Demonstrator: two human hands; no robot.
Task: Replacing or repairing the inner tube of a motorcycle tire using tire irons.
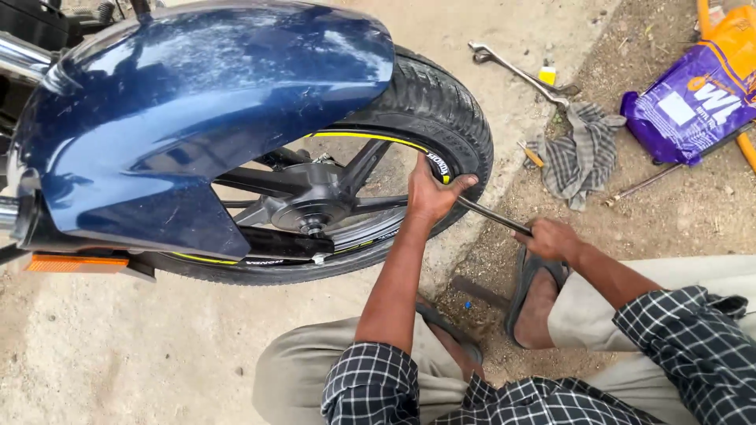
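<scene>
While the left hand (429, 197) presses on the tyre's (441, 110) sidewall, thumb hooked over the rubber at the rim (378, 140), the right hand (551, 238) is clenched around a dark metal lever (492, 216) whose tip runs in beside the left thumb. Black and treaded, the tyre sits on a yellow-striped alloy wheel beneath a dark blue mudguard (197, 102) that hides its upper half. Beyond lie 1 spanner (520, 75), 1 checked rag (581, 153) and 1 purple bag (697, 98).
</scene>
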